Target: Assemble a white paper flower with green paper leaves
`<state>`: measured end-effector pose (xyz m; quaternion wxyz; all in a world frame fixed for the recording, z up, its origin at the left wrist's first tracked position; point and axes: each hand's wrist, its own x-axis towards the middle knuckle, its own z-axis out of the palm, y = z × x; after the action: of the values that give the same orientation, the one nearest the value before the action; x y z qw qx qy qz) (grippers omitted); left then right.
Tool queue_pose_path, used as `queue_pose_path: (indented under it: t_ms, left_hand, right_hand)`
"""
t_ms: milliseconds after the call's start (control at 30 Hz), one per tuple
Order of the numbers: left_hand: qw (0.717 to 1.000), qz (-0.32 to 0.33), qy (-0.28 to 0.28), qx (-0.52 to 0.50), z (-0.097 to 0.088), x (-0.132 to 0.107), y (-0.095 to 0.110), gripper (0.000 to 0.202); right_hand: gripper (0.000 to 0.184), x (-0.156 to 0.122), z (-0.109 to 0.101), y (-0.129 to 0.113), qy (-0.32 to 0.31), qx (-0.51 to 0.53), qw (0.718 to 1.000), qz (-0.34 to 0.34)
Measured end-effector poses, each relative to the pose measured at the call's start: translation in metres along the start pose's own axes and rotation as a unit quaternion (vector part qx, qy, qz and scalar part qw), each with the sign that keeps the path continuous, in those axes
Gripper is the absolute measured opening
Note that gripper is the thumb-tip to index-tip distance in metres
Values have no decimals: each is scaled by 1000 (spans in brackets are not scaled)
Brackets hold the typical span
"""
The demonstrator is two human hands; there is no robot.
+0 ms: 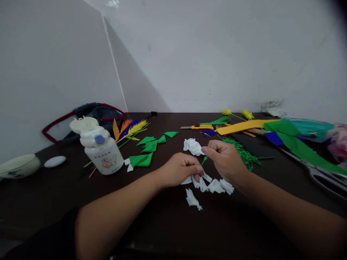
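My left hand (184,169) is closed, thumb and fingers pinching the lower end of a thin green stem (204,160) with a small bud-like tip. Just to its right, my right hand (225,159) is closed too; its thumb and finger meet at the edge of a crumpled white paper piece (193,146). Whether that piece also touches the table I cannot tell. Several white paper pieces (216,186) lie beneath and between the hands, partly covered by the left fingers. One separate white scrap (193,199) rests nearer to me.
Left stand a white bottle (104,151) with its lid up and a bowl (20,166). Green paper pieces (149,146) lie mid-table. A yellow utility knife (202,127) has its blade out. Scissors (325,177) and a green bundle (241,150) lie right.
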<state>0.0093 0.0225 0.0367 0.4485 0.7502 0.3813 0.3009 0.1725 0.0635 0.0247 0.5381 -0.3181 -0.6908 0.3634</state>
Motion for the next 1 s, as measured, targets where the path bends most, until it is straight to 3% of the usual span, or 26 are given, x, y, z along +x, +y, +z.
queue_pose_path:
  t_ms: [100, 167, 267, 333, 433, 567, 667, 833, 1000]
  left_hand:
    - [998, -5, 6, 58, -2, 0, 1, 18]
    - [1000, -10, 14, -6, -2, 0, 2, 15]
    - [992, -6, 42, -123, 1, 2, 3, 27]
    - [989, -10, 77, -125, 4, 3, 3, 17]
    - [989, -21, 119, -81, 6, 4, 3, 13]
    - [988, -32, 139, -57, 5, 3, 3, 15]
    - [987, -37, 143, -60, 4, 3, 2, 17]
    - [990, -39, 126, -45, 3, 2, 2, 19]
    - [994, -26, 104, -35, 4, 0, 5, 20]
  right_hand:
    - [36, 3, -5, -1, -8, -31, 999, -15]
    - [34, 3, -8, -6, -29, -77, 996, -17]
    - [32, 0, -7, -12, -52, -120, 991, -15]
    - [33, -2, -4, -14, -54, -127, 990, -16]
    - [32, -3, -1, -13, -48, -121, 991, -15]
    - [12, -1, -1, -9, -84, -28, 996, 1]
    - [12, 0, -2, -8, -96, 18, 995, -9]
    - [19, -1, -2, -13, -84, -79, 993, 15]
    - [27, -3, 2, -14, -51, -104, 993, 6]
